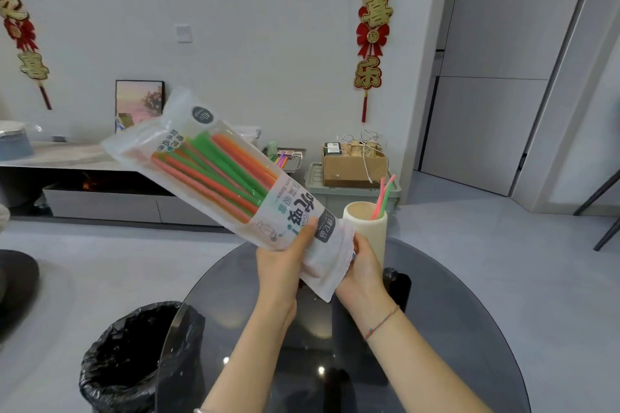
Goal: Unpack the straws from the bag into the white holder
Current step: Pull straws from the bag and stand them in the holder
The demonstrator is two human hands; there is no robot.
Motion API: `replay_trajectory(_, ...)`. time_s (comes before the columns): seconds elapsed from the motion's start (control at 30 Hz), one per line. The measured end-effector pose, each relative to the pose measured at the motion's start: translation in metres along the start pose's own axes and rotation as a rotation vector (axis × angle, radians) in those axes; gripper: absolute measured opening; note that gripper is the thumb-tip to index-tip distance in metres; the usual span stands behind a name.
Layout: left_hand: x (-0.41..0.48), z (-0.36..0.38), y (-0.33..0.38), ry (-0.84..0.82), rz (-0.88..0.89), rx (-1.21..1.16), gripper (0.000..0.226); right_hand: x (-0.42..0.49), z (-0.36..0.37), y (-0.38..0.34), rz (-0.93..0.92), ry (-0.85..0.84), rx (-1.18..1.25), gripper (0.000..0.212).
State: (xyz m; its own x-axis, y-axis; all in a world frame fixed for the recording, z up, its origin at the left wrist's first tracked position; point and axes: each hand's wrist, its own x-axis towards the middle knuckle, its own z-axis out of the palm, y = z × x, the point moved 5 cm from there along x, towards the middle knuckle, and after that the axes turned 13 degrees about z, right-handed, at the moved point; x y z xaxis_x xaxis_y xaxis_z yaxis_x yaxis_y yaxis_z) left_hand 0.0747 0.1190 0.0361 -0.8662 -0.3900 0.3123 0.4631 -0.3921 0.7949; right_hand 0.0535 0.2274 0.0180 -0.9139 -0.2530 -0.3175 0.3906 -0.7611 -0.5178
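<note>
A clear plastic bag [188, 144] with printed labels is held tilted above the table, its far end pointing up and left. Inside it lie several green, orange and pink straws [221, 174]. My left hand [285, 265] grips the bag near its lower end, thumb on the label. My right hand [364, 265] holds the bag's lower edge from behind, fingers mostly hidden by the plastic. The white cylindrical holder [374, 231] stands on the table just behind my right hand, with a pink and a green straw [384, 196] leaning in it.
The round dark glass table [453, 329] lies below my arms. A bin lined with a black bag [134, 355] stands at its left edge. A cardboard box [354, 164] on a green crate and a low TV bench [84, 178] are behind, on a grey floor.
</note>
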Motion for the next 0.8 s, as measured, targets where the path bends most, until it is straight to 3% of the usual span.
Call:
replay_trajectory(0.13, -0.002, -0.005, -0.002, 0.097, -0.021, 0.0, 0.036, 0.001, -0.005, 0.004, -0.077, 0.101, -0.129, 0.023)
replay_trajectory(0.27, 0.002, -0.019, -0.004, 0.244, -0.127, -0.132, 0.041, -0.007, -0.006, -0.01, -0.453, 0.227, -0.67, 0.023)
replay_trajectory(0.47, 0.002, -0.028, -0.01, 0.268, -0.271, -0.251, 0.045, -0.012, 0.0, -0.029, -0.617, 0.17, -1.003, 0.018)
replay_trajectory(0.67, 0.004, -0.033, -0.011, 0.31, -0.329, -0.346, 0.046, -0.017, -0.002, -0.046, -0.635, 0.194, -0.977, 0.018)
replay_trajectory(0.8, 0.007, -0.037, -0.009, 0.319, -0.319, -0.425, 0.047, -0.019, -0.016, -0.061, -0.577, 0.28, -0.692, 0.015)
